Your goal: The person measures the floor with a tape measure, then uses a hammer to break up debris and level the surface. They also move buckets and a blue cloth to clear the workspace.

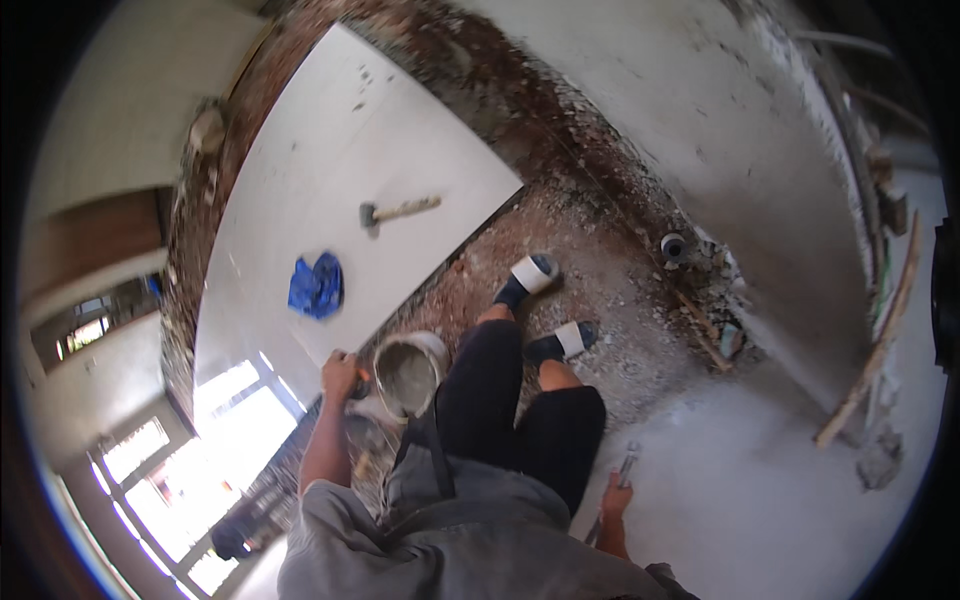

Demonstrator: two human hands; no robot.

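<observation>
My left hand (340,376) is closed beside the bucket, around a small tool with an orange part (363,375); its working end is dark and hard to make out. The round bucket (437,352) stands next to my left leg with grey wet mortar (408,380) inside. On my right side, low down, my right hand (615,497) grips a slim rod-like tool (629,462) with a pale, shiny upper end. A mallet (405,208) with a dark head and light handle lies on the large white tile surface (330,170). A crumpled blue bag (316,286) lies nearer on it.
Reddish rubble (620,250) covers the ground around my sandalled feet (548,300). A pipe end (673,247) sticks up by the pale wall (720,130). A wooden stick (880,345) leans at the right. Another smooth white floor area (740,490) lies to my right.
</observation>
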